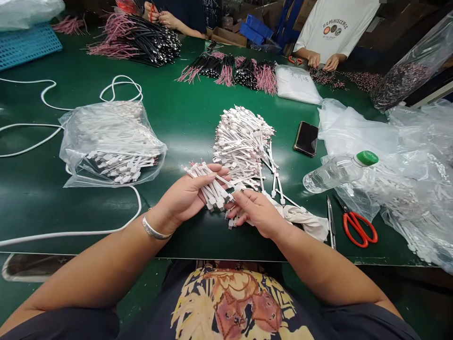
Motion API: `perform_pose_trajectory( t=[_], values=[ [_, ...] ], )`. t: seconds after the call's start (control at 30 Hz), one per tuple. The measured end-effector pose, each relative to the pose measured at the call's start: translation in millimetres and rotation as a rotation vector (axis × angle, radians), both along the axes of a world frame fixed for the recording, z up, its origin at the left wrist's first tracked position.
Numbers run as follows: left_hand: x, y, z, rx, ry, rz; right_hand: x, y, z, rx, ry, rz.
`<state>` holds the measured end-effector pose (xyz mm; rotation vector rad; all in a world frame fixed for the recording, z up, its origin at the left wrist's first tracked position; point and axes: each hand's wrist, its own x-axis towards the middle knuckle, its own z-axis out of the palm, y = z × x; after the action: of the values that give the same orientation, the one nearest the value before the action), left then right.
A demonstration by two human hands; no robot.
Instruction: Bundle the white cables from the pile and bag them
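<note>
My left hand (pixel 193 191) is closed around a bundle of short white USB cables (pixel 211 189), thumb across the top. With its fingertips, my right hand (pixel 253 208) pinches the connector end of a white cable beside that bundle; its far fingers are partly hidden. Just beyond both hands lies a loose pile of the same white cables (pixel 242 137), with a few strays trailing to the right. A clear plastic bag (pixel 113 141) full of similar cables rests to the left. Beside my right wrist is a crumpled white cloth (pixel 307 219).
Red-handled scissors (pixel 359 229), tweezers (pixel 331 222), a plastic bottle (pixel 336 172) and a phone (pixel 306 138) lie at right, near plastic bags (pixel 399 184). A white cord (pixel 106 231) crosses the left. Black-and-pink wire bundles (pixel 141 40) and two people's hands (pixel 323 61) are across the table.
</note>
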<state>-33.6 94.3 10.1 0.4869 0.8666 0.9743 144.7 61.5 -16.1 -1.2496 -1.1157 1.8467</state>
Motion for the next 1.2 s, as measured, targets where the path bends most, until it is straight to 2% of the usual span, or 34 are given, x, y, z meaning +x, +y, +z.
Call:
perform_pose_trajectory(
  t=[0.1,0.33,0.53,0.83,1.0,1.2],
  values=[
    [0.4,1.1,-0.8,-0.009,-0.004,-0.017,-1.4,-1.0,0.8,0.011,-0.016,0.056],
    [0.4,2.5,-2.2,-0.089,0.015,0.034,-0.5,1.3,-1.6,0.035,-0.057,0.008],
    [0.7,1.9,1.4,-0.112,-0.007,0.021,0.6,1.5,-2.5,0.044,-0.073,0.009],
    [1.3,-0.4,3.6,-0.121,-0.038,0.013,-4.1,-0.6,-3.8,0.034,0.035,-0.156],
    [2.0,-2.3,3.0,-0.097,-0.065,-0.006,-5.4,-2.9,-3.8,0.098,0.007,-0.073],
    [2.5,-2.2,4.9,-0.114,-0.07,0.014,-1.1,-3.1,-4.8,0.108,-0.073,-0.098]
  ],
)
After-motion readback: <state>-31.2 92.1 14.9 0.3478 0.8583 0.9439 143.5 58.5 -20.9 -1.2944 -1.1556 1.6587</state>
